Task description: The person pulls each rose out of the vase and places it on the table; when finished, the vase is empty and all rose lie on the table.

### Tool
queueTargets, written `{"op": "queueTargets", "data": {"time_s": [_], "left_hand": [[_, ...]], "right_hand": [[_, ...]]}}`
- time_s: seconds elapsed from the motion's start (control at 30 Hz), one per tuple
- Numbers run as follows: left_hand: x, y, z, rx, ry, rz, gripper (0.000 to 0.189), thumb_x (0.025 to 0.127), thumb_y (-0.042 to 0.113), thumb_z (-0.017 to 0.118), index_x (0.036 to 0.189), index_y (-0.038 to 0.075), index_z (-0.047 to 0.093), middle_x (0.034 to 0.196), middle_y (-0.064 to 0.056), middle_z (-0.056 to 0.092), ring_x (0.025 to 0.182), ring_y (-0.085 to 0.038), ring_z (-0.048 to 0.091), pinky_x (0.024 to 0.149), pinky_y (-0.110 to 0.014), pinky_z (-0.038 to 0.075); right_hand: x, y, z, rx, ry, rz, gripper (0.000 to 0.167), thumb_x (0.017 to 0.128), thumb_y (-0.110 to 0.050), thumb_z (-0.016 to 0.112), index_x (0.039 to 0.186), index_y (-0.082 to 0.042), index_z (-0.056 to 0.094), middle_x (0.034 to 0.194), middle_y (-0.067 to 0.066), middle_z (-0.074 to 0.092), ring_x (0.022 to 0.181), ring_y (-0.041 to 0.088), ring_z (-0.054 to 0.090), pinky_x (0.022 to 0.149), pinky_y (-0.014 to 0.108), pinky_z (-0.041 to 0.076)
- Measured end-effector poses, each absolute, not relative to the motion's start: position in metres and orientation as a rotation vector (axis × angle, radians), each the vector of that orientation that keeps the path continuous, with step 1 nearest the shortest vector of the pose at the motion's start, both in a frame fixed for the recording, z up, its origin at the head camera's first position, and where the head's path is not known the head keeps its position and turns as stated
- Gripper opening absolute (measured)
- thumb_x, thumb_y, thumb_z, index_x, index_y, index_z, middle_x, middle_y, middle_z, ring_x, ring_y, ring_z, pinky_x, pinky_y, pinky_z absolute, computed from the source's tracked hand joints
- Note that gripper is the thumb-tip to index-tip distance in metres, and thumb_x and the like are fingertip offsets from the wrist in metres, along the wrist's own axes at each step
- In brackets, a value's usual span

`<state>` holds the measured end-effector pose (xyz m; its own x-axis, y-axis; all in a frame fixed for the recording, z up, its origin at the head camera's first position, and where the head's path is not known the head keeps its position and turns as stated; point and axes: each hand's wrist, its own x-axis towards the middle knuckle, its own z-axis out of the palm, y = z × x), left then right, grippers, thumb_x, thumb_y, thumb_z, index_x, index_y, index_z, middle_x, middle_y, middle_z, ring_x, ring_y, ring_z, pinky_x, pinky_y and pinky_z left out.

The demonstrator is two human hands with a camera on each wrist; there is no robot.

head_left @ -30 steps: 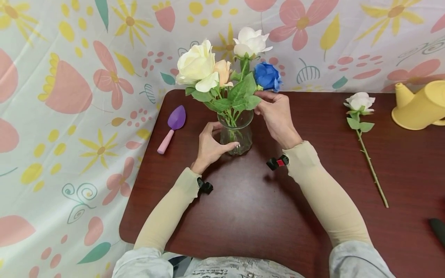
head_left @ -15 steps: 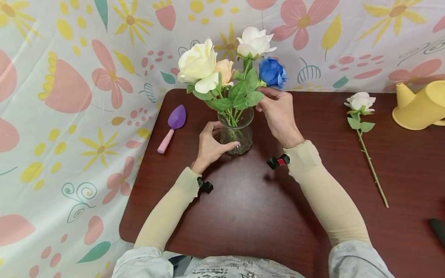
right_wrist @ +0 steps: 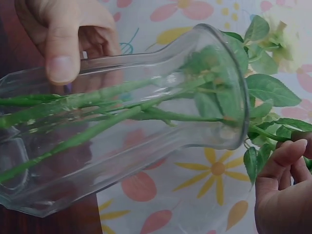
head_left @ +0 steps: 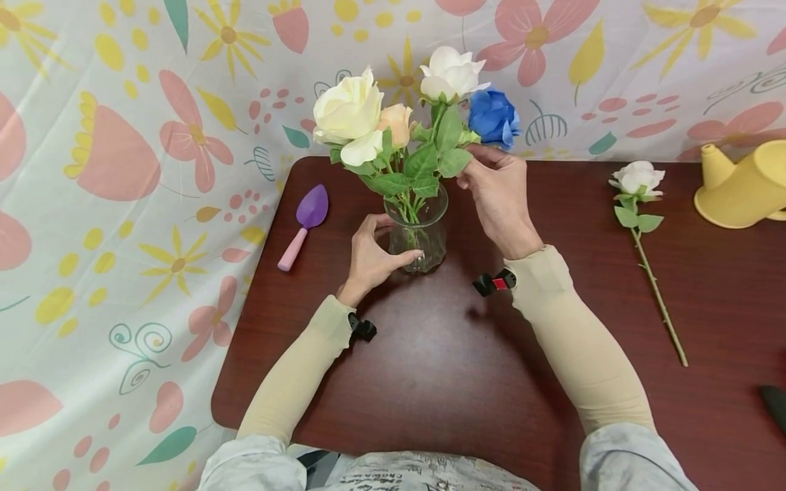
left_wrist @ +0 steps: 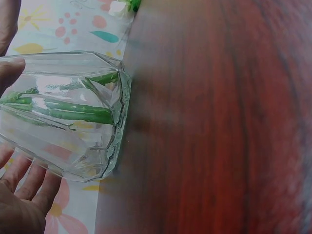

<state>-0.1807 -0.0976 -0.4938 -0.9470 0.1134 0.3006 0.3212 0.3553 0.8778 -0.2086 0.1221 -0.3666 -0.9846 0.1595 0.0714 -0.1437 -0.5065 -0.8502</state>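
Observation:
A clear glass vase (head_left: 432,239) stands on the table, holding a cream rose (head_left: 345,112), a peach rose (head_left: 396,125), a white rose (head_left: 451,73) and a blue rose (head_left: 493,117). My left hand (head_left: 371,259) grips the vase's side, thumb in front and fingers round the back. Just under the blue bloom, my right hand (head_left: 500,194) pinches that rose's stem between thumb and fingers. Through the glass, the right wrist view shows several green stems (right_wrist: 97,105) slanting down inside. In the left wrist view the stem ends (left_wrist: 92,114) sit near the vase's thick base.
A purple trowel (head_left: 313,206) with a pink handle lies left of the vase. On the right, a single white rose (head_left: 638,179) lies on the brown table (head_left: 442,368), beside a yellow watering can (head_left: 739,187). A black object (head_left: 774,404) shows at the right edge.
My right hand has moved right and slightly up, carrying the blue rose's bloom outward from the other flowers. The left hand and the vase have stayed in place.

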Motion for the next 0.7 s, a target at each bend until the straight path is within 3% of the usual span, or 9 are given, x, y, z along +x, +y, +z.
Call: {"op": "queueTargets", "data": {"time_s": [0.4,0.7], "left_hand": [[-0.18,-0.098,-0.494,-0.399,-2.423,-1.648,0.073,0.071,0.021,0.104,0.131,0.004,0.066,0.127,-0.014,0.071,0.123,-0.031,0.072,0.109,-0.04,0.063],[-0.179,-0.098,-0.494,-0.41,-2.412,-1.648,0.072,0.072,0.021,0.103,0.13,0.004,0.065,0.127,-0.015,0.071,0.122,-0.033,0.072,0.109,-0.046,0.063]], "right_hand": [[-0.206,0.128,-0.354,0.048,-1.362,2.568,0.024,0.098,0.013,0.067,0.094,-0.002,0.085,0.07,0.001,0.073,0.061,0.012,0.06,0.057,0.021,0.045],[-0.203,0.132,-0.346,0.069,-1.251,2.555,0.023,0.098,0.013,0.068,0.093,-0.001,0.085,0.071,0.002,0.074,0.061,0.013,0.061,0.057,0.021,0.045]]}}
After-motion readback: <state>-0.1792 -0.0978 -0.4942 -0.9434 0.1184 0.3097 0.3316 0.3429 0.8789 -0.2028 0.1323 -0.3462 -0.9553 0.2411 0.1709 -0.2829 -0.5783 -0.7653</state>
